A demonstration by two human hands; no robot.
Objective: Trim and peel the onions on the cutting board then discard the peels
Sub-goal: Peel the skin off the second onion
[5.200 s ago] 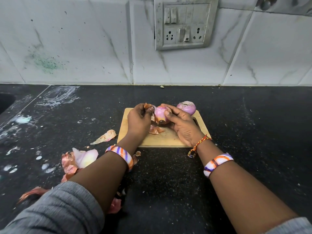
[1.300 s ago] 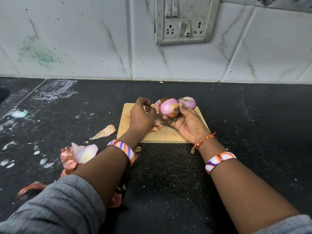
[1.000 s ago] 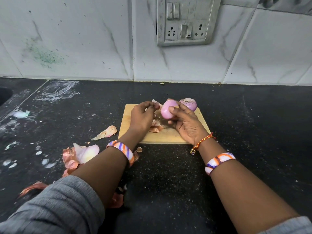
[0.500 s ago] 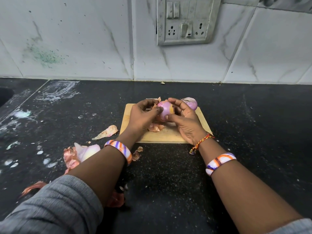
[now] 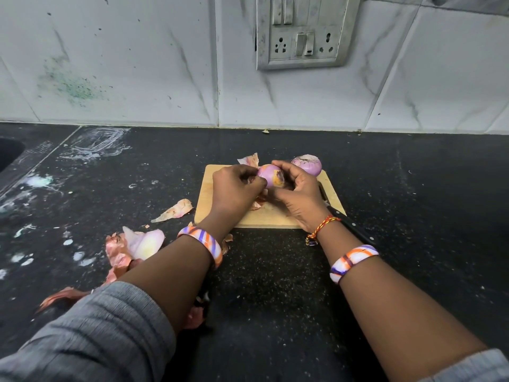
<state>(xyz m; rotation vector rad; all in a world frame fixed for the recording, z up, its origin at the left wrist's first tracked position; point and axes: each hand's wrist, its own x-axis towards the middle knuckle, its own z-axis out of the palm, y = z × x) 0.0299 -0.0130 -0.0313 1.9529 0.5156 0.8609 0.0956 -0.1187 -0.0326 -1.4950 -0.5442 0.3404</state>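
Note:
Above the wooden cutting board, my right hand grips a purple onion that still carries a patch of brown skin. My left hand pinches at the onion's left side with curled fingers. A second, peeled onion rests on the board's far right corner. A torn piece of peel lies just beyond the board's far edge, and small scraps lie on the board under my hands.
A black-handled knife lies along the board's right edge, partly under my right wrist. Onion peels and a heap of skins litter the black counter to the left. A sink edge shows far left. A switch panel sits on the tiled wall.
My hands have turned the onion between them, so its brown patch faces me. A piece of peel now lies beyond the board's far edge.

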